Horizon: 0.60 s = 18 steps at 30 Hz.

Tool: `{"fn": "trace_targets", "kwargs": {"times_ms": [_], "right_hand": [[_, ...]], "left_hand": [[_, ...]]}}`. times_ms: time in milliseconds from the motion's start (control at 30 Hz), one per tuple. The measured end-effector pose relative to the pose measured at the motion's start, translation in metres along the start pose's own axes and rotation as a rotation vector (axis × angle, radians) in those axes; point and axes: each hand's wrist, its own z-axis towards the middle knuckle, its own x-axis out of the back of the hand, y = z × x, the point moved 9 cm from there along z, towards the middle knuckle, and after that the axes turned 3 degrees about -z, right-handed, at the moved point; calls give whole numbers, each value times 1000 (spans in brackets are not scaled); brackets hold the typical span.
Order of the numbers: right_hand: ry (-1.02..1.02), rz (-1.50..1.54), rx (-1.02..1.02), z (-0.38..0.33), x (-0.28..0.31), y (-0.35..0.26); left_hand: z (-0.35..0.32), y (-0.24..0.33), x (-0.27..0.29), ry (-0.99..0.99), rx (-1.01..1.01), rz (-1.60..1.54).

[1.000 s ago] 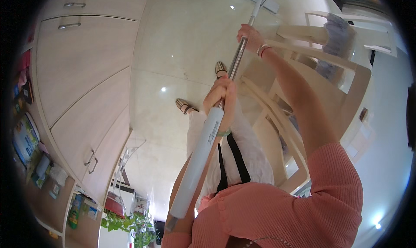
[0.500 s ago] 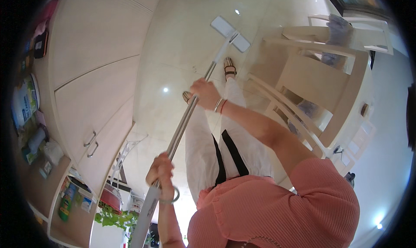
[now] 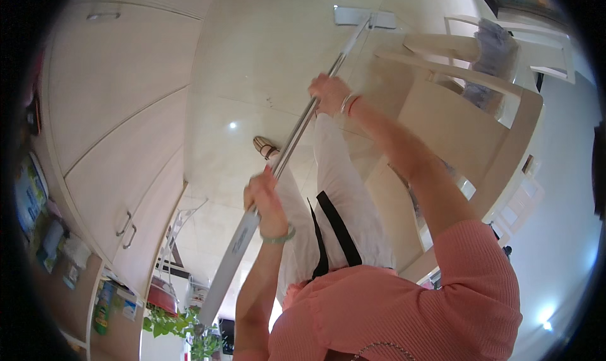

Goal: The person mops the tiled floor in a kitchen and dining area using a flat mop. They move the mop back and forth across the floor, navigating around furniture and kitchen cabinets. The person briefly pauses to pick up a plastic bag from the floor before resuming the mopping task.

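A flat mop [image 3: 297,132] slants across the view, its silver pole gripped in both my hands. Closed round the lower part of the pole is my right hand [image 3: 329,94], with the arm stretched forward. My left hand [image 3: 262,197] wraps the upper pole just below the wide grey-white handle section [image 3: 228,260]. At the far end, the white rectangular mop head [image 3: 353,16] rests on the pale tiled floor [image 3: 252,52], lying nearly crosswise. My left shoe [image 3: 266,147] shows beside the pole; my right foot is hidden behind my right hand and the pole.
Cream cabinets [image 3: 126,108] with metal handles line the left, with packages and bottles on shelves. White wooden chairs [image 3: 454,118] stand close on the right, one with a grey cloth [image 3: 495,52]. Small dark specks [image 3: 270,101] lie on the floor. A leafy plant [image 3: 167,323] is at lower left.
Both hands and the mop have moved forward and to the right. The mop head has slid farther away and turned from slanted to nearly crosswise.
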Motion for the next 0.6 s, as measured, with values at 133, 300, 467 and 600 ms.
{"fn": "trace_targets", "kwargs": {"times_ms": [133,300,467,600], "right_hand": [[221,155,-119,-5,51,116],[517,378,-124,-32,77,132],[735,518,-91,-45,90,105],[799,589,-137,-52,90,72]], "left_hand": [[42,-4,-124,-315,-109,130],[33,25,-173,-483,-222,217],[22,69,-182,-629,-268,315],[10,87,-169,-765,-320,389]]}}
